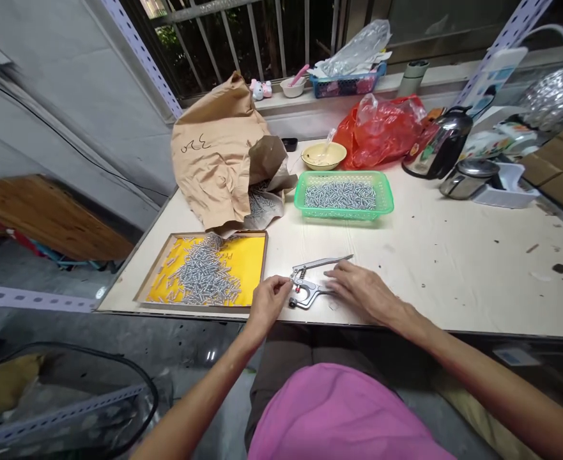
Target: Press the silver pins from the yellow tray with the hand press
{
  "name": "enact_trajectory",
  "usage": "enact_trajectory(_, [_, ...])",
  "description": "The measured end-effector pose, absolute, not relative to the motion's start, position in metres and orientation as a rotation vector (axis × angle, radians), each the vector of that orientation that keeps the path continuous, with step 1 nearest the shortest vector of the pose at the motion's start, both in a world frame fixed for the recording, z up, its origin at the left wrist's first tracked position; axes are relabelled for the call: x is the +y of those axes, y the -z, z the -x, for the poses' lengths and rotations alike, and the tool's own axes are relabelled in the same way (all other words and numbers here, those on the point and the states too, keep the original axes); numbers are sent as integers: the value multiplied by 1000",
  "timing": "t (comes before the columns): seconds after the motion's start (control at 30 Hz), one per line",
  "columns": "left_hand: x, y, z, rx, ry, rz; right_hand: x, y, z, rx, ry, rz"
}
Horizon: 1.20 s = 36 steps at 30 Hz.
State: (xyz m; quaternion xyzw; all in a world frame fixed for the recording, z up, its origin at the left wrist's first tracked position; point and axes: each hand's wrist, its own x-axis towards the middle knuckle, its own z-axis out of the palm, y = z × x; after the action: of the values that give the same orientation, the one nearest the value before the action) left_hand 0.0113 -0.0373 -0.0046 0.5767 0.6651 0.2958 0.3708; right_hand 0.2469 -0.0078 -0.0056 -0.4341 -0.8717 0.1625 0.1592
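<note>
Silver hand-press pliers [308, 292] with a coil spring and a red part near the jaws are at the table's front edge, handles spread apart. My right hand [365, 291] is curled loosely over the lower handle, hiding its end, with fingertips between the two handles. At the jaw side, my left hand [270, 300] has thumb and forefinger pinched together; whatever they hold is too small to make out. Left of it, a shallow tray [264, 255] with a yellow bottom holds a heap of small silver metal pieces [204, 275].
Behind the pliers stands a green plastic basket [301, 203] of similar metal pieces. A brown paper bag [214, 166] spills more beside the tray. Farther back are a yellow bowl [324, 165], a red plastic bag [379, 131] and a kettle [439, 144]. Small scraps dot the right side.
</note>
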Motion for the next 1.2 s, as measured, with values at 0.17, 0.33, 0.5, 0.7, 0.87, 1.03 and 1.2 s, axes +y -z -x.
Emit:
enact_trajectory(0.17, [-24, 19, -7, 1699, -634, -1271, -33, 27, -249, -2525, -505, 1338])
enact_trajectory(0.33, [-28, 20, -11, 1709, -537, -1241, -32, 33, -253, -2562, -452, 1366])
enact_trajectory(0.5, [-31, 18, -15, 1770, -472, -1158, -32, 36, -253, -2572, -484, 1362])
enact_trajectory(0.7, [-29, 19, -16, 1768, -381, -1118, -31, 37, -253, -2557, -517, 1360])
enact_trajectory(0.87, [-24, 13, -12, 1675, -231, -1073, -32, 37, -253, -2563, -497, 1362])
enact_trajectory(1.03, [-15, 2, -12, 1660, -62, -1197, -32, 36, -252, -2586, -451, 1355])
enact_trajectory(1.2, [-8, -7, -18, 1638, 60, -1274, -32, 38, -252, -2606, -412, 1380])
